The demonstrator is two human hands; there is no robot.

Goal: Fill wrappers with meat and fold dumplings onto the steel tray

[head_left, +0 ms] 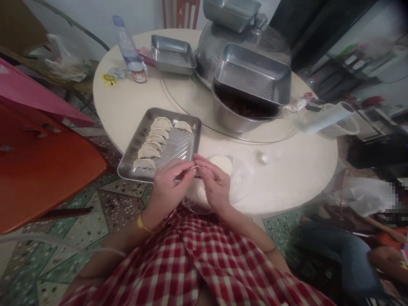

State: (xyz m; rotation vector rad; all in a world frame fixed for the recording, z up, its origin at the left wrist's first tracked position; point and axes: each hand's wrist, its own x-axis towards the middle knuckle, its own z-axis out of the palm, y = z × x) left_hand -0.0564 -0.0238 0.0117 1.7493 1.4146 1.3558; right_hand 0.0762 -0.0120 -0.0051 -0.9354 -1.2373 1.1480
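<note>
In front of you was a round, cream tabletop (302,174), and beyond it a pale wall (140,17) with a reddish slatted chair back (188,15) before it. To your left you had a glossy orange chair (47,165). Below you, the speckled floor (79,238) was pieced in angular green, brown and pale patches. A tall dark panel (314,25) rose at upper right, under dull, soft light.
</note>
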